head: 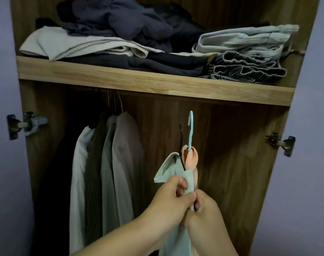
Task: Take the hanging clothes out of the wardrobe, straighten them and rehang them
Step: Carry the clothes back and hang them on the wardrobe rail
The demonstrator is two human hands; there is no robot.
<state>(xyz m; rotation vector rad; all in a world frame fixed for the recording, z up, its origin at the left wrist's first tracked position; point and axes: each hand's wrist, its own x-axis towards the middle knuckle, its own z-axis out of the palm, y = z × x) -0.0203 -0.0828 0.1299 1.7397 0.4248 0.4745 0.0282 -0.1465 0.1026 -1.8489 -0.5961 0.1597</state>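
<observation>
Both hands curled tight: left hand (173, 195) and right hand (203, 205) gripping pale green shirt (176, 237) beneath blue hanger (190, 130), shirts (111, 163) hanging just left

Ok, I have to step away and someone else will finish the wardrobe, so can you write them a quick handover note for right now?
Left hand: grips the pale green shirt just below its collar.
Right hand: grips the same bundle lower down, touching the left hand.
In hand: the green shirt and a peach garment, on a black hanger and a light blue hanger, held in front of the open wardrobe, off the rail.
On the rail: several shirts hang at the left.
Shelf above: folded clothes.
Done: these two taken out.
Left: straighten them, rehang, then likely the others.
</observation>
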